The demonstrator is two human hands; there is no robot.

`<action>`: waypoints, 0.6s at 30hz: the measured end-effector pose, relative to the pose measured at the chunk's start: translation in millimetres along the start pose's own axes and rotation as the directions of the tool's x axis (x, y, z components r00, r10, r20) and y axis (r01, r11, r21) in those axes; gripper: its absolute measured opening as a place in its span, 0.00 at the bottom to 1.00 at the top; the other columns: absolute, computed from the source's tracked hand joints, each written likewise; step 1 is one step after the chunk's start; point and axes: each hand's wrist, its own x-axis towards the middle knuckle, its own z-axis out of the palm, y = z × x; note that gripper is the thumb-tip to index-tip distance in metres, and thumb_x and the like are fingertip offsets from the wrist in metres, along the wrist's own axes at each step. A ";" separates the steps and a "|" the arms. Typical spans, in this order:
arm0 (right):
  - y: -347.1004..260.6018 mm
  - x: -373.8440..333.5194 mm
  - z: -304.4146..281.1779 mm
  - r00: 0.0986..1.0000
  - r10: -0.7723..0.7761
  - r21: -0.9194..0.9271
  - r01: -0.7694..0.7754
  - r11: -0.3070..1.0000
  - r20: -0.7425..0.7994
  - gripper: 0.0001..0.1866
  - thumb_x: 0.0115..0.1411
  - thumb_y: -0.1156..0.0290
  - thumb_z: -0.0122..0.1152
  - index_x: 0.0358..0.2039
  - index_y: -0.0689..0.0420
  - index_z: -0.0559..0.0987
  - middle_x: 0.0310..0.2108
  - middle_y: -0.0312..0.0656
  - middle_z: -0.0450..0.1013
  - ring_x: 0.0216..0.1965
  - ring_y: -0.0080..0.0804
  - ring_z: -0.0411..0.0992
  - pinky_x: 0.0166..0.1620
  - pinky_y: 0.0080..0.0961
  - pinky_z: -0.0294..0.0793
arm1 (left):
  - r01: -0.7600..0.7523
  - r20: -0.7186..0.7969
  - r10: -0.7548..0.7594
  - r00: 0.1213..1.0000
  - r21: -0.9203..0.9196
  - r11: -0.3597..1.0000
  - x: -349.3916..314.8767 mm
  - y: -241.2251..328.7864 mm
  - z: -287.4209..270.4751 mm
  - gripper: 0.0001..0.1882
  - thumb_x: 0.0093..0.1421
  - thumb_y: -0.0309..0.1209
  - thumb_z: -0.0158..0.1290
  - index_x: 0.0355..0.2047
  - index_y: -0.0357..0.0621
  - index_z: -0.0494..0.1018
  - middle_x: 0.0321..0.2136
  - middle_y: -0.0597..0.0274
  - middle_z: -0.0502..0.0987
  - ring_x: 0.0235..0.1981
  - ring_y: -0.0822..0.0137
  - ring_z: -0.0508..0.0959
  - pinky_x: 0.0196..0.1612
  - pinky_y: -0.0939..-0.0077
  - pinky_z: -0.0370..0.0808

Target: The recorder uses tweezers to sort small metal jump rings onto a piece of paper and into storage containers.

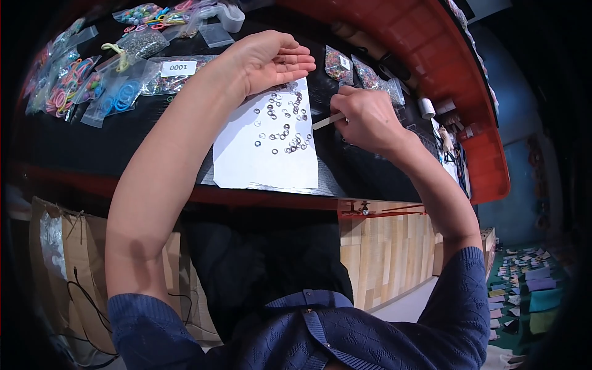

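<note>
A white sheet of paper [265, 172] lies on the black table, with many small dark and silvery metal rings [286, 127] scattered over its middle and far part. My left hand [277, 63] is at the far end of the sheet, palm turned to the right, fingers stretched out and holding nothing. Some rings near that hand are partly hidden behind it. My right hand [370, 117] is to the right of the sheet, its fingers closed round a thin, flat, pale stick [327, 121]. The stick's tip points left, close to the rings along the paper's right edge.
Bags of coloured hair ties [68, 89] and a bag of blue rings [122, 95] lie at the left. Bead bags [338, 65] lie beyond my right hand. A white tape roll [230, 18] is at the back. A red panel [425, 43] borders the right side.
</note>
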 end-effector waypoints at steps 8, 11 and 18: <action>14.3 11.6 0.4 0.999 0.026 0.102 -0.021 0.995 -0.048 0.05 0.45 0.73 0.66 0.24 0.59 0.79 0.25 0.43 0.75 0.27 0.43 0.77 0.30 0.37 0.75 | 0.002 -0.006 -0.002 1.000 -0.013 1.000 -3.5 -1.0 3.2 0.20 0.64 0.26 0.51 0.52 0.22 0.69 0.50 0.36 0.74 0.53 0.50 0.78 0.58 0.63 0.78; 13.7 25.2 -12.9 0.980 0.172 0.290 -0.137 0.947 -0.097 0.07 0.45 0.73 0.66 0.26 0.60 0.82 0.24 0.44 0.77 0.26 0.40 0.78 0.31 0.34 0.76 | 0.041 -0.013 -0.041 0.999 -0.035 0.999 -3.6 -1.7 5.8 0.20 0.65 0.26 0.50 0.52 0.21 0.68 0.50 0.36 0.73 0.53 0.49 0.78 0.59 0.62 0.77; 9.1 66.5 -25.2 0.956 0.245 0.412 -0.161 0.897 -0.159 0.12 0.50 0.72 0.66 0.35 0.62 0.85 0.26 0.51 0.80 0.27 0.40 0.80 0.34 0.31 0.77 | 0.108 0.046 -0.105 0.993 -0.085 0.990 -0.5 -5.0 2.0 0.14 0.67 0.27 0.45 0.45 0.25 0.69 0.41 0.41 0.74 0.46 0.51 0.80 0.55 0.59 0.79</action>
